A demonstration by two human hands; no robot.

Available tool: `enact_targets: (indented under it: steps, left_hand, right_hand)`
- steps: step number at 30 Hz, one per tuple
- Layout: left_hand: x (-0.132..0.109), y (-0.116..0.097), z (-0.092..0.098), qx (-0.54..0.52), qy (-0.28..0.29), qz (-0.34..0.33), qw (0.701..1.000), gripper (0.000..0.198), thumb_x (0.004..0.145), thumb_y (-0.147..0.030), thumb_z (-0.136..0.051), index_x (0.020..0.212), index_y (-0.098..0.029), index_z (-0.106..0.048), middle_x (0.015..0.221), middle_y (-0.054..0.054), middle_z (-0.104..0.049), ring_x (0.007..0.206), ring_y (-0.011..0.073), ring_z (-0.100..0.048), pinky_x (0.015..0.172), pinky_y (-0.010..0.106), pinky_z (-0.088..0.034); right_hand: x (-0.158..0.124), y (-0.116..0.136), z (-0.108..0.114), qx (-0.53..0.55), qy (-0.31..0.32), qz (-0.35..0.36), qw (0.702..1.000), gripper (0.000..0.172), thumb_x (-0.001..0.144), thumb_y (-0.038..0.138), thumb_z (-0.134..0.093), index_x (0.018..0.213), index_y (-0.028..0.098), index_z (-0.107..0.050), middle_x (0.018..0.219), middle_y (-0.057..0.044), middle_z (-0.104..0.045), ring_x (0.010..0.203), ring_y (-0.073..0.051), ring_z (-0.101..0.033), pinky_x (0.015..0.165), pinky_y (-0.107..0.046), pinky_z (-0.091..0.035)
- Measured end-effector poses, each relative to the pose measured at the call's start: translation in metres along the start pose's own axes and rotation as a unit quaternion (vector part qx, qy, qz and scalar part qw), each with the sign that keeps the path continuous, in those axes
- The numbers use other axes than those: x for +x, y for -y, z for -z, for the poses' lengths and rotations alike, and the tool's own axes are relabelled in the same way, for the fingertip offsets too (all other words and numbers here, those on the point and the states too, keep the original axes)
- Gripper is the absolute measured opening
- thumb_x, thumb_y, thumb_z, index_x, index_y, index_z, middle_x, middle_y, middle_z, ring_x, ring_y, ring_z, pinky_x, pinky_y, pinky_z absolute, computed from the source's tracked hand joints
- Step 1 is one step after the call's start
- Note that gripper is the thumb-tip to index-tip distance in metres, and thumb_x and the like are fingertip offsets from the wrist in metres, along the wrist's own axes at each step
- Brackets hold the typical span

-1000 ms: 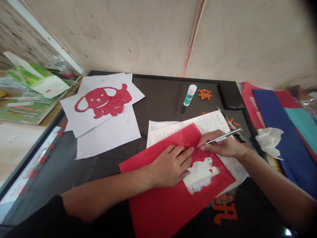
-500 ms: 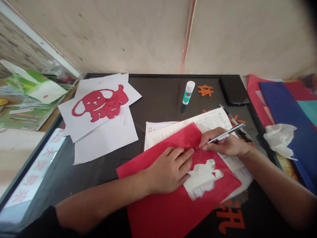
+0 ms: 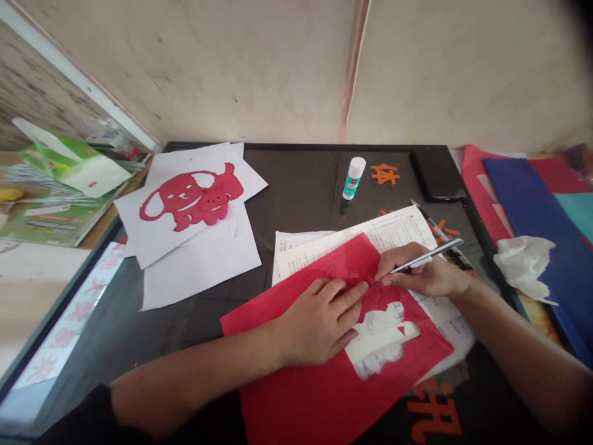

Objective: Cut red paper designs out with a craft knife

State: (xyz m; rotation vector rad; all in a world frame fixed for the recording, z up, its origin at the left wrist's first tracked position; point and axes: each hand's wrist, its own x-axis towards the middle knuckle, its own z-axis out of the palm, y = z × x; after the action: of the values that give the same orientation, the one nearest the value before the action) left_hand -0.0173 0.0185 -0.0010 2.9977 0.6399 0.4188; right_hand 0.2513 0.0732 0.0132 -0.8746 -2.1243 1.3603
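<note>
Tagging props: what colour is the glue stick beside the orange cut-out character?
The small plastic glue stick has a white upper part and a teal-green label below; the head view shows it.

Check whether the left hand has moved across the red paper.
No. The left hand lies flat on the red paper, just as close to the cut-out hole as before.

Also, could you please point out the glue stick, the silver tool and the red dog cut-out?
glue stick [image 3: 353,181], head view, on its green label.
silver tool [image 3: 435,252], head view, on the bare shaft.
red dog cut-out [image 3: 208,201], head view, on its red body.
</note>
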Motion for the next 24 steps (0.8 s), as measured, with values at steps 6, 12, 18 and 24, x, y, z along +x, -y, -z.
enact_targets:
  steps: [6, 12, 18, 24]
  left_hand:
    - [0.0009, 0.0008, 0.0004, -0.001, 0.005, -0.003, 1.0, 0.038, 0.098, -0.038, -0.049, 0.121, -0.011, -0.063, 0.144, 0.012, -0.052, 0.111, 0.0284, -0.05, 0.088, 0.04, -0.039]
    - [0.0, 0.0007, -0.0014, -0.001, 0.0, 0.0, 1.0, 0.039, 0.099, -0.038, -0.047, 0.121, -0.011, -0.063, 0.144, 0.012, -0.053, 0.11, 0.0288, -0.05, 0.088, 0.041, -0.039]
    - [0.0012, 0.0012, 0.0003, -0.001, -0.009, -0.004, 1.0, 0.037, 0.099, -0.038, -0.046, 0.119, -0.011, -0.064, 0.143, 0.011, -0.053, 0.108, 0.0283, -0.05, 0.088, 0.04, -0.041]
    - [0.0013, 0.0009, -0.0009, 0.004, 0.0, -0.002, 1.0, 0.038, 0.099, -0.039, -0.047, 0.12, -0.012, -0.063, 0.144, 0.012, -0.053, 0.11, 0.0286, -0.051, 0.089, 0.041, -0.041]
  right_hand:
    - [-0.0002, -0.0023, 0.0007, 0.009, 0.001, -0.007, 1.0, 0.014, 0.087, 0.028, -0.069, 0.086, 0.016, -0.075, 0.079, -0.005, -0.076, 0.069, -0.014, -0.069, 0.064, -0.025, -0.055]
    - [-0.0003, -0.0063, 0.003, 0.018, 0.004, -0.014, 1.0, 0.014, 0.086, 0.029, -0.069, 0.087, 0.016, -0.075, 0.077, -0.004, -0.075, 0.068, -0.014, -0.068, 0.063, -0.025, -0.055]
    - [-0.0014, -0.0052, 0.0016, 0.012, 0.007, -0.007, 1.0, 0.012, 0.087, 0.028, -0.069, 0.088, 0.017, -0.076, 0.08, -0.005, -0.075, 0.071, -0.015, -0.068, 0.067, -0.027, -0.055]
    - [-0.0011, -0.0021, 0.0023, 0.042, -0.046, -0.027, 0.998, 0.014, 0.085, 0.031, -0.071, 0.083, 0.018, -0.076, 0.074, -0.004, -0.073, 0.066, -0.014, -0.066, 0.06, -0.026, -0.052]
